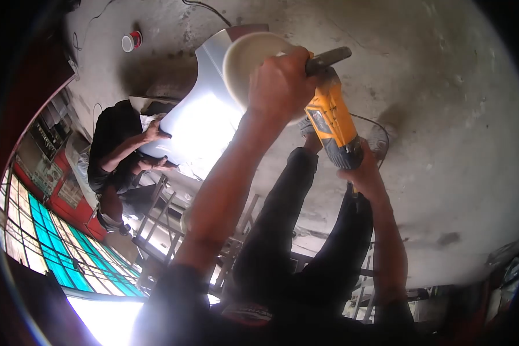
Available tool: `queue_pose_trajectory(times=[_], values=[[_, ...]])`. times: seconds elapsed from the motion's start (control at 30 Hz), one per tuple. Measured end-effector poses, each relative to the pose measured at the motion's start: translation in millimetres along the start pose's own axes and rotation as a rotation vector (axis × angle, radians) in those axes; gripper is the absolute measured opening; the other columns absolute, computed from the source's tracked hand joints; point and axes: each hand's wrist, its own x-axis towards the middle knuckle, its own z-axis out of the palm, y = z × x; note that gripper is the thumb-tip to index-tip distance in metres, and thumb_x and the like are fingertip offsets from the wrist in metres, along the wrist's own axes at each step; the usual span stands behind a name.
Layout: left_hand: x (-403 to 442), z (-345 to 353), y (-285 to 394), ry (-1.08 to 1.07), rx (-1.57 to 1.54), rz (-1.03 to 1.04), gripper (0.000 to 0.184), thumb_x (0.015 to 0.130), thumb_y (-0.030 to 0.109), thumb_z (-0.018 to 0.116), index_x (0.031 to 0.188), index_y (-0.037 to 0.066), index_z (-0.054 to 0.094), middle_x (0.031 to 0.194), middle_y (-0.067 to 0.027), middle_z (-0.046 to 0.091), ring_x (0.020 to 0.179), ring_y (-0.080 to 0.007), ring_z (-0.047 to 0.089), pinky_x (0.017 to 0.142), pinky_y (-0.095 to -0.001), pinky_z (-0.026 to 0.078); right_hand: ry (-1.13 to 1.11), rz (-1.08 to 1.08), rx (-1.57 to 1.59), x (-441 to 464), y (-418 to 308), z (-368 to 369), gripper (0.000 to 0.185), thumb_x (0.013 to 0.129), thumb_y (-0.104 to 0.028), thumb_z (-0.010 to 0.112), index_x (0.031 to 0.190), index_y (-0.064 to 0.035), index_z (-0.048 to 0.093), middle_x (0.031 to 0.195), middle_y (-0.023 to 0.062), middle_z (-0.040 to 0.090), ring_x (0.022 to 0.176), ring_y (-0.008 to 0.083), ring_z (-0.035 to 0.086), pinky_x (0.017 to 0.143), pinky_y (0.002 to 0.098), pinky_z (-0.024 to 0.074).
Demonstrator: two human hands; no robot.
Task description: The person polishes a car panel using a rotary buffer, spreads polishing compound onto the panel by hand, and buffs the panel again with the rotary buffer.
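A yellow and black power polisher [335, 112] is held up in front of me by both hands. My left hand [282, 81] is closed at its front end, around the base of the dark side handle [331, 59]. My right hand [360, 167] wraps around the black rear grip. The wide, pale round pad [245, 60] overlaps the upper right part of a glossy, curved metal panel [213, 55]. My left arm hides part of the pad and panel, so contact cannot be made out. Strong light glares off the panel's middle.
Another person [118, 135] sits at the left, both hands on the panel's edge. A metal frame stand [155, 213] is below them. A small red and white tub [131, 41] is on the concrete floor [444, 144]. The polisher's cord [380, 124] runs near my feet.
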Motion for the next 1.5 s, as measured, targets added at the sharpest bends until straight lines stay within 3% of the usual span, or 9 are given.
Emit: queue_pose_trajectory(times=[0.27,0.43,0.53,0.67,0.9,1.1,1.3,1.4,1.5], values=[[-3.3,-6.9,20.7,-0.216,0.068,-0.063,0.025,0.085,0.027,0.078,0.099,0.008,0.069,0.083,-0.0171,0.072,0.08,-0.0396,0.072,0.072,-0.0505,0.056,0.005,0.071,0.057,-22.0,-0.4,8.9,0.083,0.066,-0.001,0.083,0.139,-0.0026,0.045,0.12,0.0092,0.064,0.113,0.0204,0.064,0.1,0.0332,0.0478],[38.4,6.4,11.7,-0.198,0.138,-0.032,0.025,0.084,0.026,0.078,0.098,0.008,0.071,0.082,-0.0183,0.072,0.08,-0.0408,0.072,0.073,-0.0508,0.057,-0.029,0.095,0.157,21.4,4.8,0.8,0.073,0.064,-0.002,0.083,0.13,-0.0023,0.05,0.11,0.0068,0.066,0.099,0.0176,0.063,0.086,0.0309,0.0513],[53.7,5.2,10.2,-0.197,0.141,-0.043,0.026,0.083,0.028,0.08,0.097,0.007,0.071,0.083,-0.0188,0.072,0.081,-0.041,0.072,0.074,-0.0502,0.058,-0.037,0.079,0.163,38.8,-2.1,-1.5,0.072,0.064,-0.001,0.082,0.129,-0.0024,0.051,0.106,0.0059,0.065,0.096,0.0169,0.063,0.086,0.0302,0.0508],[47.6,2.4,16.4,-0.258,0.146,-0.074,0.027,0.085,0.029,0.078,0.099,0.007,0.071,0.087,-0.0187,0.073,0.087,-0.0392,0.073,0.079,-0.0505,0.057,-0.017,0.049,0.12,24.2,-6.5,0.1,0.07,0.065,0.0,0.08,0.128,-0.0029,0.05,0.102,0.0041,0.063,0.092,0.0141,0.062,0.081,0.0291,0.0513],[21.8,16.0,31.7,-0.386,0.194,-0.096,0.025,0.088,0.027,0.073,0.098,0.005,0.069,0.086,-0.0186,0.072,0.086,-0.0397,0.072,0.079,-0.0504,0.057,-0.095,0.238,0.316,-12.0,11.3,11.2,0.075,0.064,0.005,0.08,0.13,-0.0043,0.048,0.1,0.0031,0.062,0.077,0.0133,0.062,0.066,0.0289,0.0525],[57.2,27.4,24.9,-0.321,0.273,0.009,0.025,0.085,0.026,0.074,0.097,0.005,0.072,0.087,-0.0199,0.073,0.085,-0.0397,0.073,0.077,-0.0508,0.057,-0.053,0.122,0.449,28.9,28.6,25.8,0.07,0.064,0.009,0.078,0.127,-0.0048,0.05,0.097,0.0019,0.061,0.074,0.011,0.06,0.064,0.0282,0.0514],[53.7,23.0,29.6,-0.364,0.278,0.006,0.026,0.084,0.027,0.074,0.098,0.005,0.073,0.088,-0.0204,0.073,0.088,-0.0383,0.074,0.08,-0.0491,0.058,-0.116,0.205,0.476,15.2,24.1,25.0,0.068,0.064,0.008,0.079,0.126,-0.0049,0.052,0.102,0.0019,0.062,0.091,0.0141,0.061,0.077,0.031,0.0529],[34.3,21.6,40.7,-0.489,0.279,-0.061,0.026,0.084,0.026,0.073,0.1,0.006,0.072,0.088,-0.0195,0.074,0.089,-0.0388,0.074,0.081,-0.0485,0.058,-0.144,0.293,0.504,-15.1,29.5,28.2,0.073,0.062,0.008,0.08,0.128,-0.005,0.052,0.105,0.0022,0.062,0.094,0.0151,0.062,0.082,0.0313,0.0538],[27.4,29.0,49.2,-0.526,0.297,-0.074,0.029,0.079,0.023,0.077,0.1,0.004,0.072,0.088,-0.0204,0.074,0.088,-0.0399,0.074,0.079,-0.0487,0.059,-0.202,0.353,0.596,-29.4,32.1,33.3,0.077,0.061,0.01,0.079,0.13,-0.0061,0.051,0.102,0.0017,0.061,0.088,0.0152,0.063,0.075,0.0317,0.0551]])
